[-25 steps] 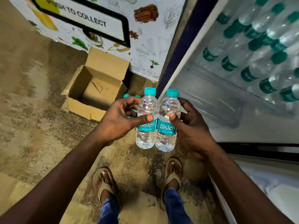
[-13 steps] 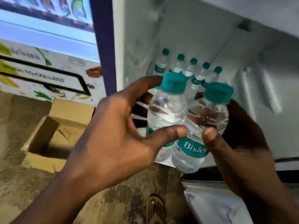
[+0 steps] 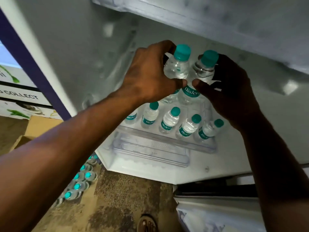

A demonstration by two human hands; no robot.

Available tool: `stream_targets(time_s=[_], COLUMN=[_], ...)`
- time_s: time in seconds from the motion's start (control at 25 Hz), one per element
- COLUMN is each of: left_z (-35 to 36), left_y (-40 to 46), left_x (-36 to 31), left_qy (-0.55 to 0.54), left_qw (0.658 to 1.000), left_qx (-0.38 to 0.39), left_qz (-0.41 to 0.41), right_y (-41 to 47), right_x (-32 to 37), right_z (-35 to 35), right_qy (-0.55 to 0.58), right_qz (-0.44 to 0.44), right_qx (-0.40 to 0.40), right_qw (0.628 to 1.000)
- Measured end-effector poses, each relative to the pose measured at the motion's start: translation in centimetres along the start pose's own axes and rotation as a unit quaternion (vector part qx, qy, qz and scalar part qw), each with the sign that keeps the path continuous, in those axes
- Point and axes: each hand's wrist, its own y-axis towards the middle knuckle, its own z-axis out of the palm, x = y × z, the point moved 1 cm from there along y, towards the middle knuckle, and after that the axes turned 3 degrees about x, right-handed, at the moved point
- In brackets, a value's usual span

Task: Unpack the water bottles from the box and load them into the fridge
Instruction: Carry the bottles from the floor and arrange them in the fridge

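Observation:
Two small clear water bottles with teal caps and teal labels are held side by side inside the open fridge. My left hand (image 3: 148,76) grips the left bottle (image 3: 177,67); my right hand (image 3: 232,91) grips the right bottle (image 3: 203,71). Both bottles hang above a row of several matching bottles (image 3: 168,121) standing on the fridge shelf (image 3: 150,148). The cardboard box (image 3: 33,129) shows only as a corner at the left, behind my left forearm.
Several more bottles (image 3: 82,180) stand on the brown floor below my left arm. A vending machine panel (image 3: 18,97) with a dark blue frame is at the left. The fridge's upper shelf (image 3: 217,19) runs overhead. A sandalled foot (image 3: 147,223) shows at the bottom.
Both hands carried the two bottles from in front of the box up and into the fridge, over the standing row. The view swung from the floor toward the fridge interior.

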Motion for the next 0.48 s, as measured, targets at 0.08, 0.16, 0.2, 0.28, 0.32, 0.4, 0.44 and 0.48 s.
stream_targets(time_s=[0.08,0.16,0.2,0.28,0.32,0.4,0.44,0.48], left_z=[2.4,4.7,5.9,8.2,9.2,11.5,12.6,13.7], left_y=[2.1,4.2,5.3,7.3,8.2,9.7,10.3,10.8], left_x=[0.1,-0.2,-0.3,-0.4,-0.3,0.1,0.3,0.4], left_qy=[0.013,0.044,0.064,0.096,0.112,0.145,0.162,0.177], left_qw=[1.0,0.998,0.996,0.991,0.989,0.984,0.98,0.976], left_qx=[0.025,0.053,0.066,0.088,0.096,0.108,0.116,0.129], left_qz=[0.002,0.011,0.016,0.019,0.016,0.003,-0.004,-0.01], right_y=[1.1,2.1,2.5,3.2,3.5,4.1,4.4,4.7], right_x=[-2.7,-5.3,-6.4,-8.4,-9.3,-11.3,-12.2,-13.1], right_z=[-0.7,-1.2,-1.4,-1.5,-1.4,-1.2,-1.1,-1.0], right_qy=[-0.051,-0.103,-0.127,-0.161,-0.172,-0.18,-0.187,-0.199], right_qz=[0.004,0.025,0.042,0.081,0.096,0.13,0.142,0.146], right_qx=[-0.001,-0.015,-0.025,-0.038,-0.04,-0.044,-0.044,-0.04], right_qw=[0.999,0.994,0.991,0.983,0.98,0.974,0.971,0.968])
